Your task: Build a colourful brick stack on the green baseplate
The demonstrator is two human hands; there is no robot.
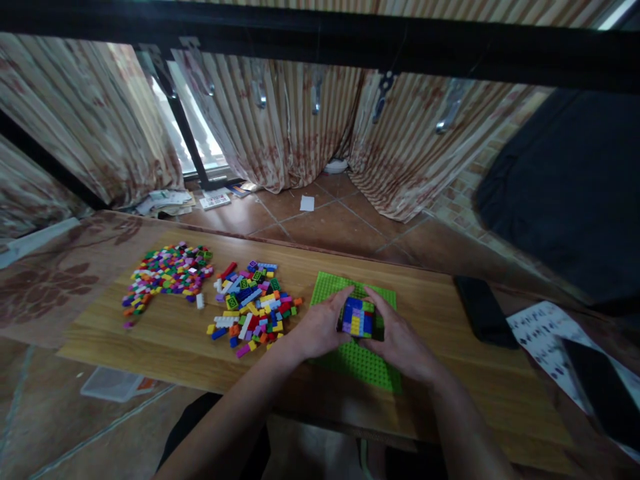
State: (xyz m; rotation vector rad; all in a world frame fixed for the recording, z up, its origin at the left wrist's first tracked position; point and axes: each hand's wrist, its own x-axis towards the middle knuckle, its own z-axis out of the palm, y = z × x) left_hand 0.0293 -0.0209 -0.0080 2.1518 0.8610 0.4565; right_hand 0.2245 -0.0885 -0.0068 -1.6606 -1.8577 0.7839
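Observation:
A small block built of toy bricks (357, 317), with blue, yellow, red, light blue and green pieces on its top, is over the green studded baseplate (370, 370). My left hand (324, 327) grips its left side, thumb and fingers curved round the edge. From the right, my right hand (397, 337) closes on the opposite side. Whether the block rests on the baseplate or is lifted a little, I cannot tell. The fingers hide parts of its sides.
Left of the baseplate lies a pile of larger loose bricks (250, 307), and beyond it a heap of smaller pieces (170, 273). A black phone (483, 312) and a printed sheet (543, 333) with another dark device (603, 387) lie at the right. A clear plastic lid (111, 384) is on the floor.

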